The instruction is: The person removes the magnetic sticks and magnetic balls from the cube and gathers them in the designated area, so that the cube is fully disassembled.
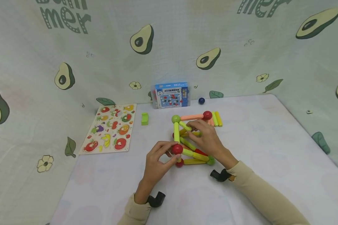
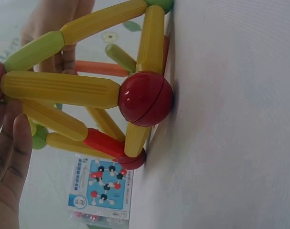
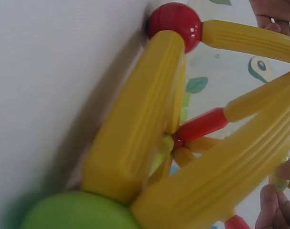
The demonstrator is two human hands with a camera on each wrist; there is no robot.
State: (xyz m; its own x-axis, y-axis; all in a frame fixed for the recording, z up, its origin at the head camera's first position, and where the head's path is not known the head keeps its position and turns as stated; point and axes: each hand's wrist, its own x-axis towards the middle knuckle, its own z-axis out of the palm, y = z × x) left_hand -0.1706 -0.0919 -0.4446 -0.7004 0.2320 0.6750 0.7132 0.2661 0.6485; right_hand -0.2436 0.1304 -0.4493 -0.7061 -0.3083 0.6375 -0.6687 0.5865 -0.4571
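A frame of sticks and balls, likely a magnetic building toy, stands on the table, with yellow sticks (image 2: pixel 59 89) between red and green balls. My left hand (image 1: pixel 157 159) pinches the upper front red ball (image 1: pixel 177 149) between thumb and fingers. A yellow-green stick (image 1: pixel 176 132) runs from that ball to a raised green ball (image 1: pixel 176 119). My right hand (image 1: pixel 205 137) pinches a short light-green stick (image 1: pixel 185 126) that slants down from the green ball. From this ball an orange stick (image 1: pixel 192 117) reaches a red ball (image 1: pixel 207 115). The right fingers partly hide the frame's far side.
Behind the frame stands a blue-and-white box (image 1: pixel 171 97), beside a dark blue ball (image 1: pixel 201 101). Loose sticks (image 1: pixel 217 119) lie past my right hand. A fruit picture board (image 1: pixel 110 129) and a small green block (image 1: pixel 145 119) lie to the left.
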